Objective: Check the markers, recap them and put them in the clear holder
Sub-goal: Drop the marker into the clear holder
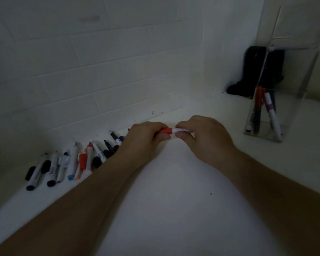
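Both hands meet over the white counter, holding one marker level between them. My left hand (146, 137) grips its red cap (166, 130); my right hand (201, 135) grips the white barrel (181, 130). Cap and barrel touch end to end. A row of several loose markers (72, 163), some with caps off, lies along the wall at the left. The clear holder (284, 100) stands at the right with a red marker (258, 108), a purple-banded white marker (272, 115) and a dark one inside.
A white tiled wall runs behind the counter. A black object (251, 71) stands in the corner behind the holder. A loose red cap (82, 160) lies among the row of markers. A small dark speck (211, 193) sits on the counter.
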Available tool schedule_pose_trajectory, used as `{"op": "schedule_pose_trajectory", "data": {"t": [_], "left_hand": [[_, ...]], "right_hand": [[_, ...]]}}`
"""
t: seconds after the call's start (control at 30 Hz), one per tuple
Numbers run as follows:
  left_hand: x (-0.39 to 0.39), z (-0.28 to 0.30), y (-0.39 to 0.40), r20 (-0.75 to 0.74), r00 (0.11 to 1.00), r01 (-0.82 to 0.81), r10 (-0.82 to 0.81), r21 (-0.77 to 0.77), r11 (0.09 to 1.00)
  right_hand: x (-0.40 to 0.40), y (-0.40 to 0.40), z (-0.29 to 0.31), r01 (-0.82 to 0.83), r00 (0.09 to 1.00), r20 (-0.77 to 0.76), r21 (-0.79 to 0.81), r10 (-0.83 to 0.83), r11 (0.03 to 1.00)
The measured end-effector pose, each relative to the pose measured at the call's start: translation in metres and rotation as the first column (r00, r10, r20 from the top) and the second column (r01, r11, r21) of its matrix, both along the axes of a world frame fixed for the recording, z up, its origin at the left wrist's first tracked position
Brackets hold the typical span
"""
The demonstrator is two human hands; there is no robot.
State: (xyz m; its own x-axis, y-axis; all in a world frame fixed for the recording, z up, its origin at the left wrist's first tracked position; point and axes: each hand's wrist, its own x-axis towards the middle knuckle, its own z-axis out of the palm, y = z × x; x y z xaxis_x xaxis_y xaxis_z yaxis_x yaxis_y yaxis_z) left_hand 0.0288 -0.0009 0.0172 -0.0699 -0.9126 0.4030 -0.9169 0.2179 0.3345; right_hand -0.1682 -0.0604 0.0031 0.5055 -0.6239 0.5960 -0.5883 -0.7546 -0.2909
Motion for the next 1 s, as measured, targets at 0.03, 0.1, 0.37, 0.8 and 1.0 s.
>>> {"op": "schedule_pose_trajectory", "data": {"t": [0.03,0.1,0.37,0.8,1.0], "left_hand": [[-0.002,0.000,0.000,0.004,1.000,-0.005,0.005,0.002,1.000],[-0.004,0.000,0.000,0.010,1.000,0.003,-0.002,-0.035,0.999],[-0.011,0.000,-0.001,0.038,0.999,0.020,-0.014,-0.157,0.987],[-0.014,-0.006,0.003,-0.098,0.993,0.063,-0.070,-0.077,0.995],[-0.016,-0.007,0.007,-0.155,0.975,0.122,-0.159,-0.226,0.966]], "right_hand": [[0.000,0.000,-0.001,0.011,1.000,-0.001,-0.007,-0.011,1.000],[0.001,0.002,-0.002,0.022,1.000,0.007,-0.006,-0.022,1.000],[0.000,0.007,-0.002,0.032,0.998,0.049,-0.001,-0.032,0.999],[-0.004,0.020,0.019,0.195,0.948,-0.238,-0.095,-0.213,0.976],[-0.034,0.018,0.066,0.210,0.975,0.059,0.039,-0.212,0.977]]}}
